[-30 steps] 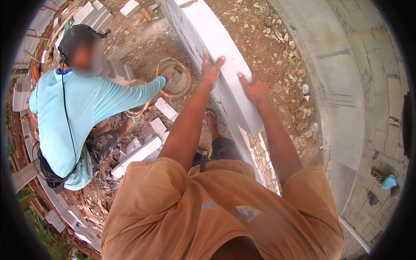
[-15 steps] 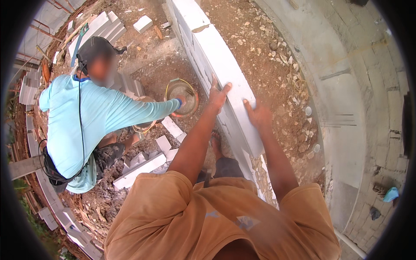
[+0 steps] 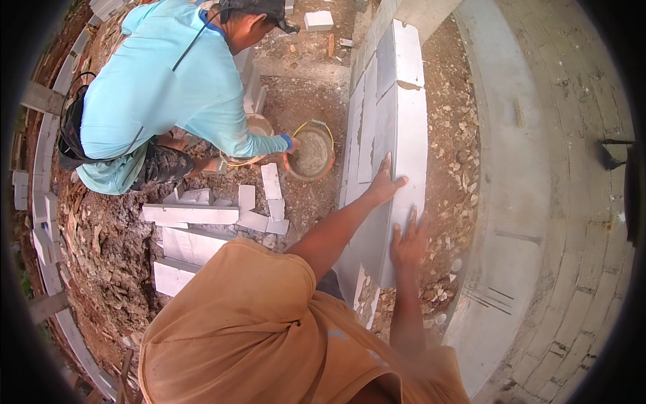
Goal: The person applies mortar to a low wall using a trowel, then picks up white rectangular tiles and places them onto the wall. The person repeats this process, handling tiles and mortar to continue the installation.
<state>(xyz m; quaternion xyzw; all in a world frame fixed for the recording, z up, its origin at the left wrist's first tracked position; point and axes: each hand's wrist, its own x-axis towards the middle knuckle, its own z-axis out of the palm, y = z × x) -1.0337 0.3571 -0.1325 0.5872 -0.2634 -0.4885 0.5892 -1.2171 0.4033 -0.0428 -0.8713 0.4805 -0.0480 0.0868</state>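
Note:
A long white building block lies along the top of a low wall. My left hand rests on its left upper edge, fingers stretched along the side face and thumb reaching over the top. Nearer to me, my right hand lies against the block's right side, its fingers extended onto the top edge. Neither hand is closed into a fist. Beyond this block, another white block continues the row, with a rough grey joint between them.
At left, a co-worker in a light blue shirt bends over, one hand at a bucket of grey mortar. White block offcuts and longer blocks lie on the soil. A grey block wall stands at right.
My view has turned, so the wall looks more upright and the co-worker appears higher. My right hand's fingers have straightened along the block's edge. Both hands stay on the block.

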